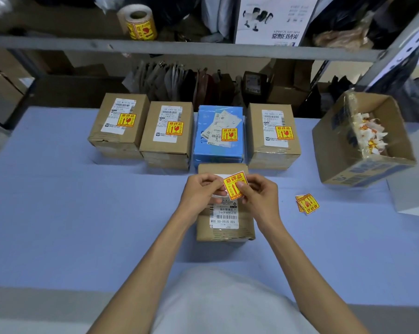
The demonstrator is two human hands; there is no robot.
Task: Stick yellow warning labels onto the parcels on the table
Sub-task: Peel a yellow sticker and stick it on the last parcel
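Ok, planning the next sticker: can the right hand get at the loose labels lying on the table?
Probably yes: nothing lies between the right hand and the loose labels, though it is pinching a yellow label now.

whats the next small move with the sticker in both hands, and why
Likely lower the yellow label and press it onto the near parcel. The left hand and right hand pinch it over that parcel, which shows no yellow label yet, while the four back-row parcels already carry one.
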